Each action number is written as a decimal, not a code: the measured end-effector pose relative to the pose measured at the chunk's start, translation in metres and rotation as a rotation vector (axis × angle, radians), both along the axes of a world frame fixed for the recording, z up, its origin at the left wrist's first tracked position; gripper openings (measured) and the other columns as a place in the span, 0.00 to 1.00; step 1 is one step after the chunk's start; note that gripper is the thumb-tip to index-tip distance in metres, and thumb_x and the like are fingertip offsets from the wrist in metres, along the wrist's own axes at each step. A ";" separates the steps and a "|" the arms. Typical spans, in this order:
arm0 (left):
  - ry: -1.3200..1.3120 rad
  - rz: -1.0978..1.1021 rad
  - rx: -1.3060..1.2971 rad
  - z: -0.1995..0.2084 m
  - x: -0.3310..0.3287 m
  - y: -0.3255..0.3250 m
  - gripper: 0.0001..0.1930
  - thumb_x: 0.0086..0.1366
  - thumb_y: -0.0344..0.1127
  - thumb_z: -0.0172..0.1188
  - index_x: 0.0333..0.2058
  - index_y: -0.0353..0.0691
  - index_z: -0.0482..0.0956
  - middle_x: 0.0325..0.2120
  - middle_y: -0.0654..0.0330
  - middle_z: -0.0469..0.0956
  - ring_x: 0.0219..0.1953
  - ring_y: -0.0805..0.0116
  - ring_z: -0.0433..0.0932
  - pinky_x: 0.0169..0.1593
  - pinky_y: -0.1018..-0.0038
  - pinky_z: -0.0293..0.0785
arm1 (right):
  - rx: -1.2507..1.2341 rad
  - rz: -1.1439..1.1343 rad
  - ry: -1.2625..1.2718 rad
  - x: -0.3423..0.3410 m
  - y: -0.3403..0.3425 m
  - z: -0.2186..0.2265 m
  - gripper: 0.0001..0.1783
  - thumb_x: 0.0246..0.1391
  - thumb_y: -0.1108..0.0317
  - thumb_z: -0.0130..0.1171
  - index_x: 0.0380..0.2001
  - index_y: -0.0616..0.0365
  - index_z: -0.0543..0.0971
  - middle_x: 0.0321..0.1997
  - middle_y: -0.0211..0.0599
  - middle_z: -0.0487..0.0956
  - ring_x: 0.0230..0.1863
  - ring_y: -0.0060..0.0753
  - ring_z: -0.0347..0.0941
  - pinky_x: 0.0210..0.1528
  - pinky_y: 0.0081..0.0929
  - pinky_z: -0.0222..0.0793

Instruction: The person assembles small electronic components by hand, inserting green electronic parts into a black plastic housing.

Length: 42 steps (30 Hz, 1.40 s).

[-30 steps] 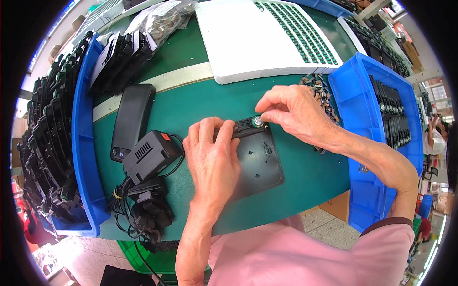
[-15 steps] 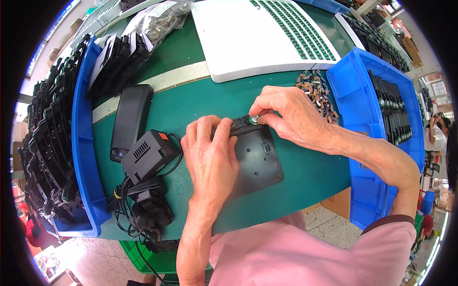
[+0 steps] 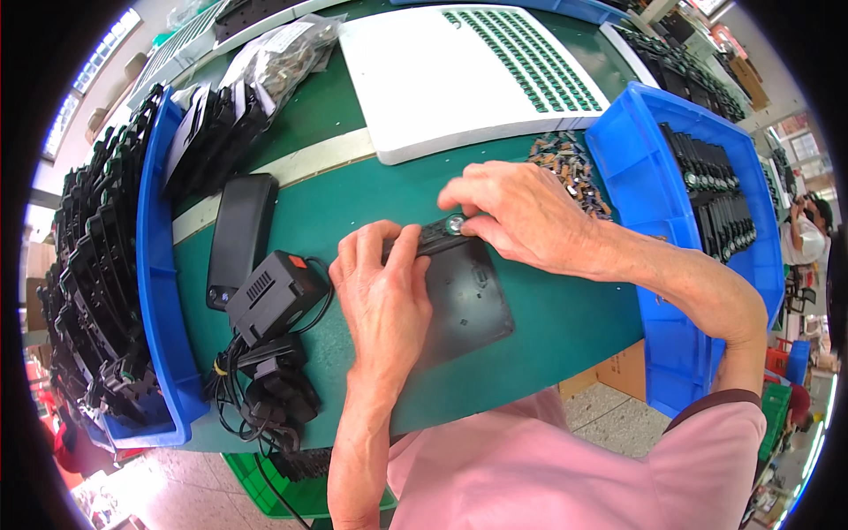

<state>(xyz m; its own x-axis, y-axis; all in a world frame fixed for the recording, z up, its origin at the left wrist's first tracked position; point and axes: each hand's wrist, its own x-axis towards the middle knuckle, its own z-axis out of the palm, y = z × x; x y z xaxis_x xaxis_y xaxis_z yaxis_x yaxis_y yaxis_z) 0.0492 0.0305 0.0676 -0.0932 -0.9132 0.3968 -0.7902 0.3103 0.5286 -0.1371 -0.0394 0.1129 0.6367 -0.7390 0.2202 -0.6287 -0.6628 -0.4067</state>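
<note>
A flat black plastic panel point(image 3: 473, 305) lies on the green table before me, with a raised black bar along its far edge. My left hand point(image 3: 382, 287) is closed over the left part of that bar, fingertips bent across it and the thumb at its near side. At the bar's right end sits a small round silver part point(image 3: 455, 224), its bright face upward. My right hand point(image 3: 526, 216) is bent around this part, thumb at its right side and index finger raised just beyond it. The curled fingers partly hide the contact.
Loose small parts point(image 3: 574, 168) are heaped beyond my right hand. A blue bin point(image 3: 623, 159) with rows of black pieces stands right; another blue bin point(image 3: 163, 309) of black parts stands left. A black adapter point(image 3: 274, 296) with cables and a white foam tray point(image 3: 424, 88) flank the work.
The round part was pinched and tilted at the bar's end; now it lies flatter there, and my right index finger has lifted off it. My left hand keeps its hold. The view has shifted slightly.
</note>
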 end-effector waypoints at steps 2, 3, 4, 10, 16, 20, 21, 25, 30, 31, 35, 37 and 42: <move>0.001 0.010 0.003 0.003 0.002 0.002 0.16 0.53 0.22 0.65 0.43 0.37 0.82 0.40 0.57 0.76 0.46 0.54 0.72 0.50 0.62 0.68 | -0.062 -0.017 0.072 -0.008 -0.009 0.013 0.11 0.46 0.73 0.63 0.36 0.60 0.78 0.33 0.42 0.80 0.37 0.48 0.78 0.39 0.41 0.72; -0.002 0.009 0.006 0.004 0.003 0.002 0.16 0.52 0.22 0.65 0.42 0.36 0.81 0.40 0.57 0.76 0.46 0.54 0.72 0.50 0.61 0.67 | -0.054 -0.048 0.129 -0.015 -0.015 0.023 0.12 0.45 0.74 0.63 0.36 0.59 0.79 0.34 0.42 0.81 0.39 0.48 0.78 0.41 0.42 0.73; -0.002 0.004 0.007 0.003 0.004 0.002 0.16 0.51 0.21 0.65 0.42 0.36 0.81 0.41 0.57 0.75 0.47 0.54 0.72 0.50 0.60 0.67 | -0.047 -0.084 0.186 -0.022 -0.020 0.032 0.12 0.44 0.75 0.63 0.36 0.58 0.80 0.35 0.43 0.82 0.42 0.48 0.79 0.43 0.43 0.74; -0.009 0.000 0.009 0.002 0.003 0.002 0.15 0.53 0.22 0.64 0.42 0.36 0.81 0.40 0.58 0.75 0.47 0.55 0.72 0.50 0.61 0.67 | 0.222 -0.197 0.378 -0.054 0.001 0.033 0.11 0.39 0.78 0.62 0.31 0.62 0.82 0.30 0.47 0.83 0.35 0.49 0.81 0.36 0.43 0.75; -0.015 -0.007 -0.011 0.002 0.002 0.002 0.15 0.54 0.23 0.65 0.42 0.36 0.81 0.40 0.58 0.75 0.45 0.56 0.72 0.49 0.62 0.67 | 0.224 -0.147 0.534 -0.052 0.021 0.016 0.09 0.38 0.77 0.67 0.27 0.61 0.79 0.28 0.40 0.81 0.34 0.43 0.80 0.34 0.42 0.72; -0.012 -0.006 -0.017 0.001 0.004 0.002 0.15 0.54 0.23 0.65 0.42 0.36 0.81 0.40 0.58 0.75 0.45 0.56 0.72 0.49 0.62 0.67 | 0.190 -0.101 0.596 -0.051 0.023 0.011 0.09 0.39 0.77 0.67 0.26 0.62 0.78 0.28 0.40 0.80 0.33 0.45 0.79 0.34 0.42 0.72; -0.019 -0.005 -0.010 0.002 0.004 0.002 0.14 0.54 0.23 0.65 0.42 0.36 0.81 0.40 0.58 0.75 0.45 0.56 0.72 0.49 0.62 0.67 | 0.214 -0.103 0.578 -0.050 0.023 0.012 0.08 0.39 0.77 0.66 0.26 0.62 0.77 0.27 0.41 0.80 0.33 0.45 0.79 0.34 0.42 0.72; -0.007 -0.005 -0.011 0.002 0.004 0.003 0.14 0.54 0.23 0.64 0.42 0.35 0.81 0.40 0.58 0.75 0.45 0.55 0.72 0.49 0.61 0.67 | 0.249 -0.085 0.388 -0.053 0.024 0.010 0.07 0.41 0.78 0.65 0.24 0.62 0.76 0.27 0.43 0.79 0.32 0.46 0.78 0.35 0.42 0.71; -0.008 -0.008 0.001 0.001 0.004 0.002 0.14 0.54 0.23 0.64 0.42 0.35 0.80 0.40 0.58 0.75 0.46 0.55 0.72 0.49 0.61 0.68 | 0.335 -0.111 0.318 -0.050 0.022 0.013 0.08 0.41 0.79 0.64 0.28 0.64 0.78 0.30 0.46 0.80 0.35 0.48 0.79 0.35 0.43 0.73; -0.006 -0.010 -0.004 0.001 0.005 0.002 0.14 0.54 0.23 0.64 0.42 0.35 0.80 0.40 0.58 0.75 0.46 0.55 0.72 0.49 0.61 0.68 | 0.337 -0.119 0.291 -0.049 0.021 0.014 0.09 0.41 0.79 0.63 0.31 0.66 0.79 0.31 0.49 0.81 0.37 0.51 0.80 0.35 0.43 0.74; -0.011 -0.014 0.010 0.001 0.005 0.003 0.14 0.54 0.23 0.64 0.42 0.35 0.80 0.41 0.57 0.75 0.46 0.55 0.72 0.49 0.60 0.68 | 0.195 -0.077 0.365 -0.052 0.025 0.007 0.11 0.42 0.79 0.63 0.32 0.63 0.77 0.29 0.44 0.79 0.34 0.47 0.79 0.36 0.43 0.72; -0.003 -0.017 -0.003 -0.001 0.004 0.001 0.15 0.54 0.23 0.64 0.42 0.35 0.80 0.40 0.57 0.75 0.46 0.54 0.72 0.49 0.60 0.67 | 0.225 -0.068 0.400 -0.050 0.027 0.007 0.10 0.42 0.79 0.63 0.32 0.63 0.77 0.30 0.44 0.80 0.34 0.47 0.79 0.36 0.43 0.72; -0.007 -0.010 -0.007 0.000 0.004 0.002 0.14 0.54 0.22 0.64 0.42 0.35 0.80 0.41 0.57 0.75 0.46 0.54 0.72 0.50 0.60 0.67 | 0.302 -0.091 0.269 -0.048 0.026 0.010 0.09 0.42 0.80 0.62 0.31 0.64 0.77 0.29 0.42 0.80 0.32 0.42 0.79 0.34 0.36 0.73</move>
